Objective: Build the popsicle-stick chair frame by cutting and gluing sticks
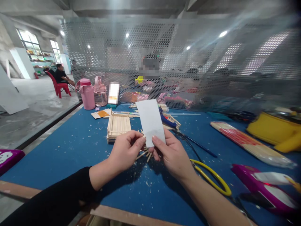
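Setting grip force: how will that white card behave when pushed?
The white card is probably fairly stiff: it stands nearly flat above the right hand. Likely light, since it looks thin. Its unsupported upper end may bend if pushed.

Room over blue tabletop (70,144) left of the stick tray (119,124); obstacles rightward: yellow handles (222,181), seemingly a cable (194,150)

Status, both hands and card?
Right hand gripping white card. Left hand at its lower left corner, grip unclear. Loose sticks behind, partly hidden.

Left fingers (138,144) and right fingers (160,145) pinch close together, forearms (210,197) converging.
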Tool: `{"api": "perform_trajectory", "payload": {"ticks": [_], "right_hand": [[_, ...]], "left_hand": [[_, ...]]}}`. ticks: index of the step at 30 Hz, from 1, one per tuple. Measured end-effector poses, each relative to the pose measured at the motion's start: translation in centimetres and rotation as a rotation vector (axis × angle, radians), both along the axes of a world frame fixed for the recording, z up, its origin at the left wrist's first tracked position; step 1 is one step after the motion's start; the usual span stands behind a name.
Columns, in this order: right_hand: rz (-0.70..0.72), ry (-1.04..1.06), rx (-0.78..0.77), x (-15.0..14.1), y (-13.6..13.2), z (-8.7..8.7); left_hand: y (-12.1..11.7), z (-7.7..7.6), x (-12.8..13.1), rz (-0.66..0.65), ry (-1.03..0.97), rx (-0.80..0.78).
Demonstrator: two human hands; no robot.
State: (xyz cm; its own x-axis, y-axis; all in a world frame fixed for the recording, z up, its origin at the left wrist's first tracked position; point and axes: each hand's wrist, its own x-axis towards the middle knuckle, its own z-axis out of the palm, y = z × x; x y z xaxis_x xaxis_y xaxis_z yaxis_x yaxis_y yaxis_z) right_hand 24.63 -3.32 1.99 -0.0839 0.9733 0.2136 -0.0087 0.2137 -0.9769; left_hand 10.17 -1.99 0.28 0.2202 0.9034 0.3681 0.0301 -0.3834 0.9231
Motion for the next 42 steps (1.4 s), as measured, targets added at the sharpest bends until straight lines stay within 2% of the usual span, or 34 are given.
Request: {"api": "perform_trajectory", "payload": {"ticks": [4,8,10,13,15,18,23,28,30,32,34,36,42], "right_hand": [[0.010,-0.011,-0.008,0.3,0.1,-0.1],[0.010,-0.035,0.023,0.7,0.2,0.0],[0.009,-0.060,0.048,0.8,0.2,0.1],[0.001,-0.100,0.081,0.7,0.0,0.1],[-0.032,-0.141,0.111,0.6,-0.3,-0.2],[-0.098,-0.214,0.166,0.6,-0.5,-0.5],[-0.094,-0.163,0.184,0.7,-0.6,-0.2],[-0.220,-0.070,0.208,0.7,-0.2,-0.1],[-0.293,-0.212,0.279,0.6,-0.2,-0.3],[-0.347,-0.449,0.428,0.6,-0.2,-0.6],[-0.357,-0.656,0.622,0.5,-0.3,-1.0],[-0.326,-0.776,0.765,0.5,-0.3,-1.4],[-0.261,-0.920,0.881,0.4,-0.2,-1.9]], "left_hand": [[0.1,0.1,-0.1,-0.035,-0.032,-0.060],[0.2,0.8,-0.3,-0.260,-0.102,-0.312],[0.3,1.1,-0.4,-0.317,-0.126,-0.397],[0.3,1.2,-0.5,-0.223,-0.103,-0.313],[0.2,1.2,-0.5,-0.155,-0.017,-0.198],[0.0,1.1,-0.6,-0.124,0.103,-0.101],[0.6,1.2,-0.9,0.008,0.002,-0.087],[0.7,1.0,-0.8,-0.065,-0.141,-0.160],[0.4,0.9,-0.6,-0.055,-0.151,-0.152],[0.1,0.8,-0.4,-0.031,-0.143,-0.154],[0.0,0.8,-0.3,-0.019,-0.122,-0.163],[0.0,0.9,-0.2,-0.016,-0.111,-0.165],[0.1,1.1,-0.5,-0.002,-0.127,-0.135]]}}
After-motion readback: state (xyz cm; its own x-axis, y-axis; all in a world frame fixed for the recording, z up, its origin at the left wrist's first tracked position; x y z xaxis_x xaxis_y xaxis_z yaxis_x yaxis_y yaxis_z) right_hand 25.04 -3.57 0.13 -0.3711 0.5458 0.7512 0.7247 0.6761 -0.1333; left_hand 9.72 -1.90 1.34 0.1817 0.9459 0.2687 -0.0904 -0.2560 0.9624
